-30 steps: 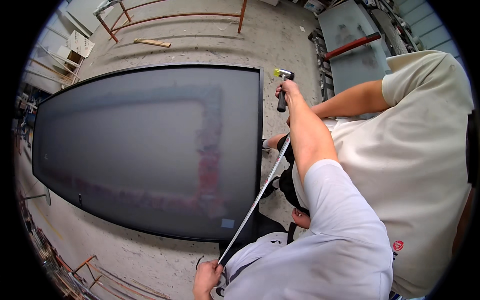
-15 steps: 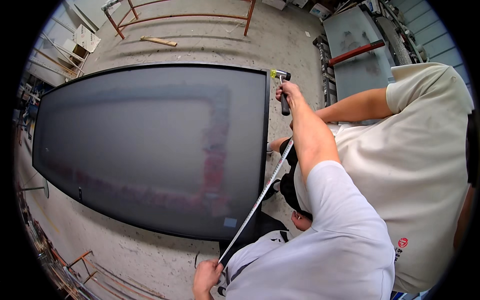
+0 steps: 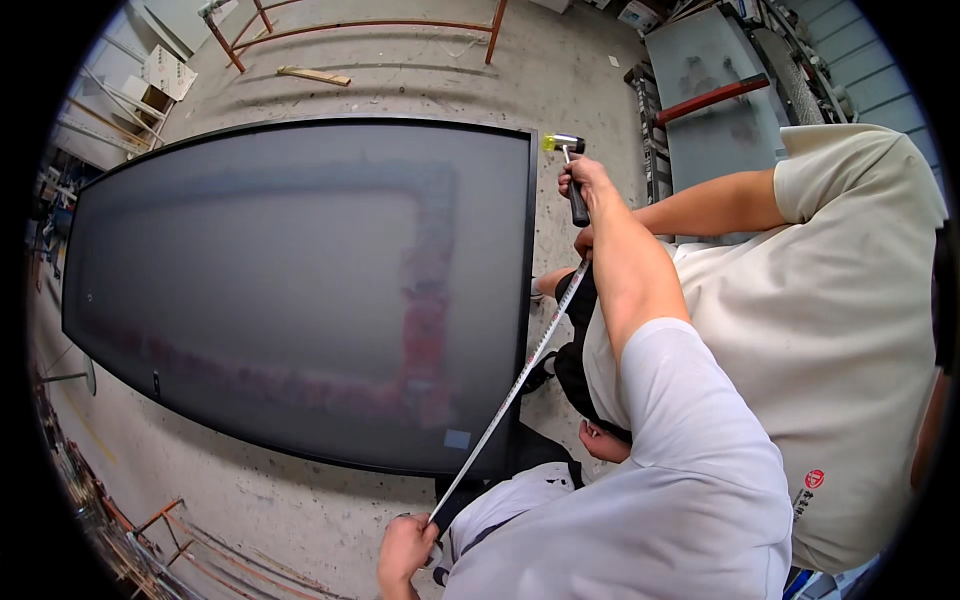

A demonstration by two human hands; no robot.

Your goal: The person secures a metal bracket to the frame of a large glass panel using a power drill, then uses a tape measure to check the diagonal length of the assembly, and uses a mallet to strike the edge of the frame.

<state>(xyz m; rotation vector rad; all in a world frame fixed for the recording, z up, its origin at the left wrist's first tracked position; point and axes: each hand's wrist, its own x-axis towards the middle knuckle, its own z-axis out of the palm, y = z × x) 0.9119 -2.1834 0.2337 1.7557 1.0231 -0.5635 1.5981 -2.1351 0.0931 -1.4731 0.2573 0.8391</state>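
My right hand (image 3: 583, 180) is closed round the dark grip of a mallet (image 3: 566, 144), raised near the panel's far right corner. Its head has a yellow face and a black face. Low in the view, my left hand (image 3: 405, 548) pinches one end of a white tape measure (image 3: 510, 395). The tape runs taut and slanting across the near right corner of a large dark-framed panel (image 3: 280, 270). At the tape's other end is a co-worker's hand (image 3: 585, 243), partly hidden behind my right forearm.
A co-worker in a beige shirt (image 3: 800, 330) stands close on my right. Orange metal racks (image 3: 365, 32) stand beyond the panel, with a wood strip (image 3: 314, 75) on the floor. A grey sheet (image 3: 715, 110) with a red bar lies far right. More rods (image 3: 120, 530) are at lower left.
The mallet has moved slightly right, and its head has tilted. The co-worker's hand at the tape now shows more. The view has shifted a little; my left hand keeps its pinch.
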